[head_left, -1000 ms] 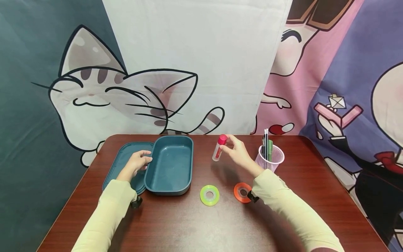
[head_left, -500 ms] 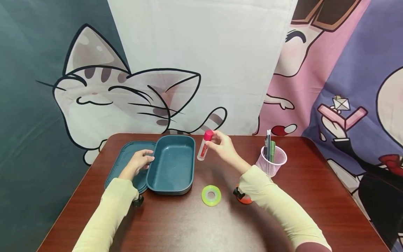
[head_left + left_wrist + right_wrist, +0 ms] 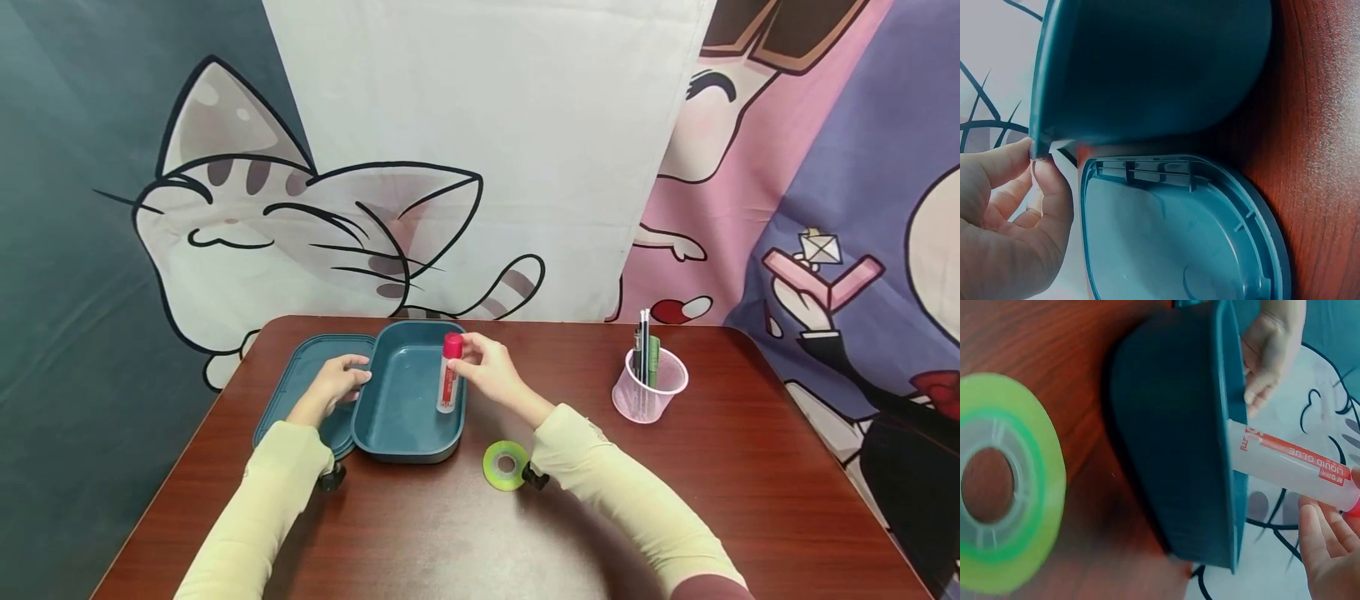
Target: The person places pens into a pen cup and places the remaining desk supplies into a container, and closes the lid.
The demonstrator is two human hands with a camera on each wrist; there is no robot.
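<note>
My left hand (image 3: 332,388) pinches the left rim of a teal plastic box (image 3: 405,455); the left wrist view shows thumb and finger on either side of that rim. Under and left of the box lies its teal lid (image 3: 296,379), inner side up. With fingertips at the red cap, my right hand (image 3: 491,367) holds a clear bottle of liquid glue (image 3: 447,385), its clear end pointing down. The bottle is over the right part of the box, and in the right wrist view its lower end (image 3: 1241,447) overlaps the box's rim.
A roll of yellow-green tape (image 3: 498,468) lies on the brown table (image 3: 435,542), partly behind the right cuff. Farther right stands a pink mesh cup (image 3: 632,402) with several pens. A printed cloth (image 3: 570,150) hangs behind the table.
The glue bottle has travelled left in my right hand, from the table's middle to over the box. My right sleeve now covers the orange tape roll. The left hand stays at the rim.
</note>
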